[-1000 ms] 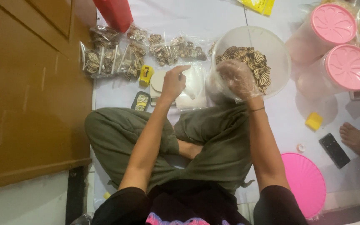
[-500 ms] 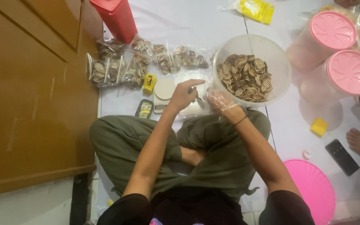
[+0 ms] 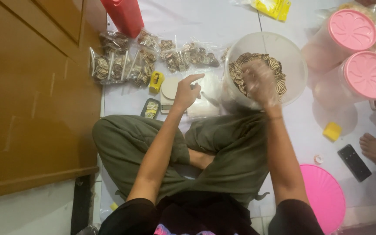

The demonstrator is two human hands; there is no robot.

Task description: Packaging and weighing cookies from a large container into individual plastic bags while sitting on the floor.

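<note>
Right hand point(image 3: 261, 82) moved into round tub point(image 3: 294, 56), gloved, curled over swirl biscuits point(image 3: 275, 65); left point(image 3: 187, 91) pinching clear bag point(image 3: 207, 98)

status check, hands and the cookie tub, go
Left hand on clear bag, index finger raised. Gloved right hand in big tub of spiral cookies. Nothing blocking.

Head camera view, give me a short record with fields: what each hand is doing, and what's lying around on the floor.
left hand: bare, over a clear plastic bag beside a small white scale, forefinger out
right hand: in a thin clear glove, inside the big clear tub among spiral biscuits
packed bags: a row of filled biscuit packets beyond the scale
jars: two, with pink lids, to the right
loose pink lid: flat on the floor
phone: dark, near another person's bare foot
</note>
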